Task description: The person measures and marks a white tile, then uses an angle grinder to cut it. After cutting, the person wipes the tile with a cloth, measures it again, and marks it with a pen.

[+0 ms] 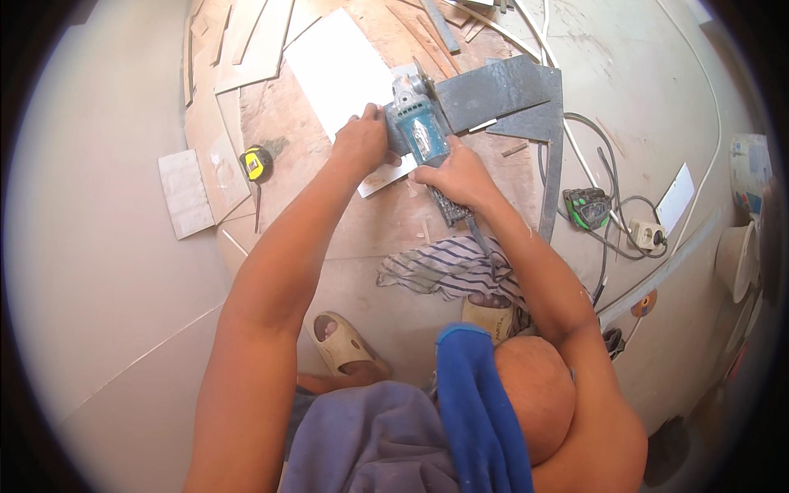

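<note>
My right hand is wrapped round the teal body of an angle grinder, its dark rear end and cord trailing back toward me. The grinder's metal head and disc point away from me, over a dark grey tile. Just left of the grinder, my left hand grips the end of that tile between thumb and fingers. Beneath it lies a white tile, partly hidden by the hand and grinder. Whether the disc touches the grey tile, I cannot tell.
A yellow tape measure lies left on the worn wooden board. Tile offcuts surround it. Right are a black-and-green tool, cables, a socket and buckets. A striped cloth lies near my sandalled feet.
</note>
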